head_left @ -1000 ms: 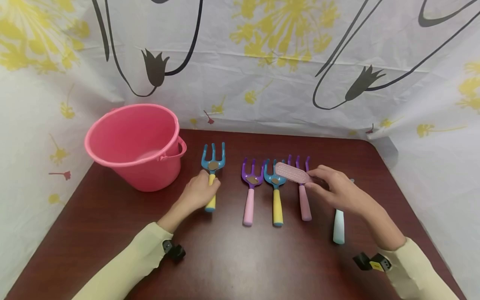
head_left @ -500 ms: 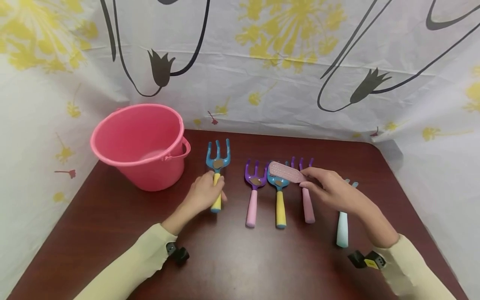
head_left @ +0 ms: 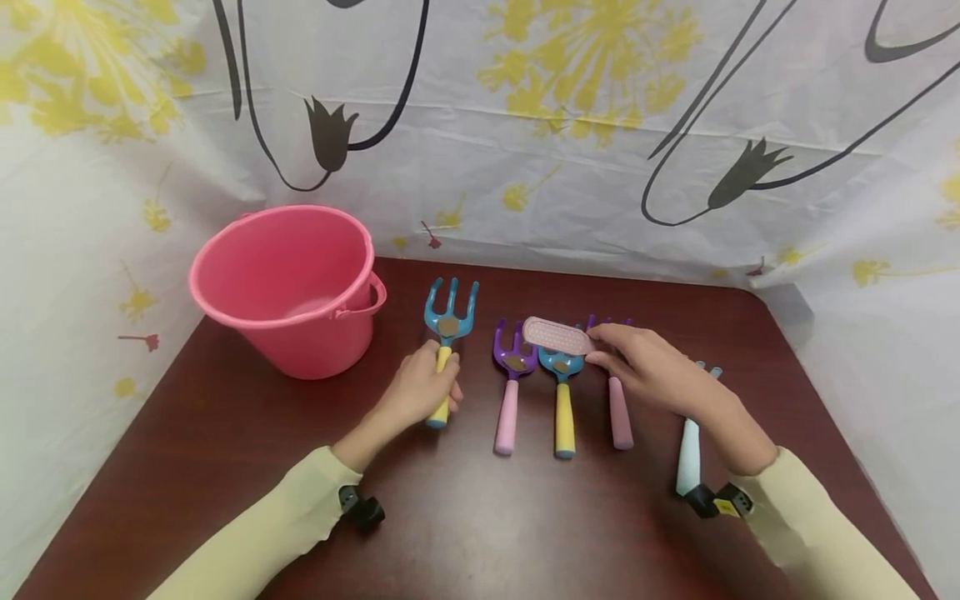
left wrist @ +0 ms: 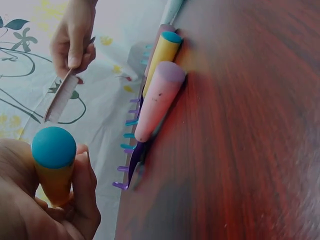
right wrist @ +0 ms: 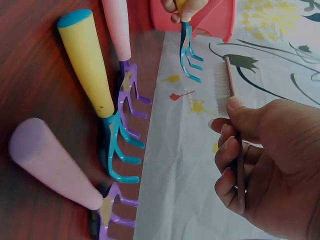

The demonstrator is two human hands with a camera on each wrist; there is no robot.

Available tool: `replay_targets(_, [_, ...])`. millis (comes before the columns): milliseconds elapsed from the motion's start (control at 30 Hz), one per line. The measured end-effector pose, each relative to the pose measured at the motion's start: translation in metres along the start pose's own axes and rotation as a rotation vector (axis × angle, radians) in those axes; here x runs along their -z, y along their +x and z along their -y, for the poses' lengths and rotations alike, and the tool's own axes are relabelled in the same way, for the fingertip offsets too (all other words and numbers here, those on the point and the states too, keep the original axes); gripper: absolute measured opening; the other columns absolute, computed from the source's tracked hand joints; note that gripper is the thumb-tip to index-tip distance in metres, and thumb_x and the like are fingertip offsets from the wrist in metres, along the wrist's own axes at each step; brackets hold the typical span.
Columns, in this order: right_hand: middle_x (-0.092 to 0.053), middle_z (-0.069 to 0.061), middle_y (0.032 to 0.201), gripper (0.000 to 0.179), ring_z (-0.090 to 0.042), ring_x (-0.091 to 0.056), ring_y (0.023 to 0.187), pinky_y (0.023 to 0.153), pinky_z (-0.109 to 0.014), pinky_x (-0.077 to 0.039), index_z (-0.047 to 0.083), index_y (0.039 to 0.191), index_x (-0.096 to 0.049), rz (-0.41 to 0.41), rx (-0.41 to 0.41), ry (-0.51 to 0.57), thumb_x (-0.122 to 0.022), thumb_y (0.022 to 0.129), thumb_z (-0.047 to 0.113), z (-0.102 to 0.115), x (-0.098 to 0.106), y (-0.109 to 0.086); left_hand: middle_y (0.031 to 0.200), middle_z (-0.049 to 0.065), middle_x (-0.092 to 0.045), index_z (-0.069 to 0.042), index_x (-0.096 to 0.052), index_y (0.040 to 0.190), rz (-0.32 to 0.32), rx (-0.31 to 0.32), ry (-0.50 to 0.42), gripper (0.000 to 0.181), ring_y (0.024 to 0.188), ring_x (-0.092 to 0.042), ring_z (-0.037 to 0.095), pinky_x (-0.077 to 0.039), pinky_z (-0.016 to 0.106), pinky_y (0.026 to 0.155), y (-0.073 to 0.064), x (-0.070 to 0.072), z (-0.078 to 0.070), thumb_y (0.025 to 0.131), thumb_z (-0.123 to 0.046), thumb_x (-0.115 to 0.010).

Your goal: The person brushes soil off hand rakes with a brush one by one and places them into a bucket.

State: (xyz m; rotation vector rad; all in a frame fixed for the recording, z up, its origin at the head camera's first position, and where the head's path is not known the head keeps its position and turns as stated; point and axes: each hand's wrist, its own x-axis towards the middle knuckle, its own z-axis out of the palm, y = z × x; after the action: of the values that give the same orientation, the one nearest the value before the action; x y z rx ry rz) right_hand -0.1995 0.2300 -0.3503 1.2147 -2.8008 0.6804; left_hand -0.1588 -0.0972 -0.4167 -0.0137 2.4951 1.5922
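Observation:
In the head view my left hand [head_left: 422, 385] grips the yellow handle of a garden hand fork [head_left: 448, 323] with blue prongs pointing away. In the left wrist view the handle's blue end [left wrist: 54, 147] faces the camera, and the fork appears lifted off the table. My right hand [head_left: 651, 367] pinches the handle of a pink brush [head_left: 558, 337], held over the other forks. In the right wrist view its pale bristles [right wrist: 221, 90] face the left hand's fork. Below lie a purple fork with pink handle [head_left: 506, 417], a blue fork with yellow handle [head_left: 564, 421] and another purple, pink-handled fork [head_left: 620, 417].
A pink bucket [head_left: 322, 346] stands at the back left of the dark wooden table [head_left: 480, 525]. A tool with a pale blue handle [head_left: 687, 458] lies at the right, partly under my right forearm. A patterned white cloth [head_left: 450, 100] hangs behind.
The brush has moved left across the forks towards my left hand. My left hand has taken a fuller grip on its fork and shifted it slightly right. The head view has drifted slightly.

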Motion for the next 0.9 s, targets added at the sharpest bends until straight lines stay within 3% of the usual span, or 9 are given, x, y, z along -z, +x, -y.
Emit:
replay_targets(233, [-0.060, 0.002, 0.094, 0.020, -0.013, -0.056, 0.080, 0.070, -0.035, -0.048, 0.005, 0.118, -0.063, 0.029, 0.017, -0.014, -0.067, 0.099, 0.011, 0.006, 0.000, 0.023, 0.068, 0.006, -0.067, 0.000, -0.048, 0.112, 0.023, -0.013, -0.052, 0.028, 0.055, -0.068, 0.021, -0.055, 0.033, 0.053, 0.000, -0.003, 0.001, 0.106, -0.028, -0.051])
replay_targets(467, [-0.062, 0.000, 0.097, 0.026, -0.015, -0.056, 0.081, 0.070, -0.034, -0.050, 0.001, 0.124, -0.064, 0.036, 0.046, -0.021, -0.066, 0.099, 0.011, 0.014, -0.011, 0.040, 0.068, 0.005, -0.068, 0.001, -0.052, 0.108, 0.007, -0.026, -0.059, 0.028, 0.056, -0.068, 0.021, -0.055, 0.033, 0.053, -0.003, -0.005, 0.000, 0.106, -0.027, -0.051])
replay_targets(733, [-0.058, -0.001, 0.087, 0.027, -0.011, -0.046, 0.061, 0.057, -0.030, -0.044, 0.001, 0.124, -0.067, 0.009, 0.139, -0.089, -0.066, 0.100, 0.013, 0.028, -0.021, 0.066, 0.067, 0.010, -0.067, 0.004, -0.051, 0.104, 0.007, 0.016, -0.169, 0.025, 0.051, -0.065, 0.020, -0.057, 0.035, 0.050, -0.004, -0.008, -0.003, 0.105, -0.021, -0.050])
replay_targets(900, [-0.059, -0.002, 0.086, 0.024, -0.011, -0.046, 0.058, 0.055, -0.029, -0.043, 0.002, 0.121, -0.069, 0.031, 0.161, -0.126, -0.064, 0.101, 0.015, 0.033, -0.028, 0.083, 0.069, 0.012, -0.066, 0.003, -0.049, 0.106, 0.035, 0.055, -0.202, 0.024, 0.051, -0.064, 0.019, -0.057, 0.035, 0.050, -0.005, -0.008, -0.007, 0.106, -0.021, -0.047])
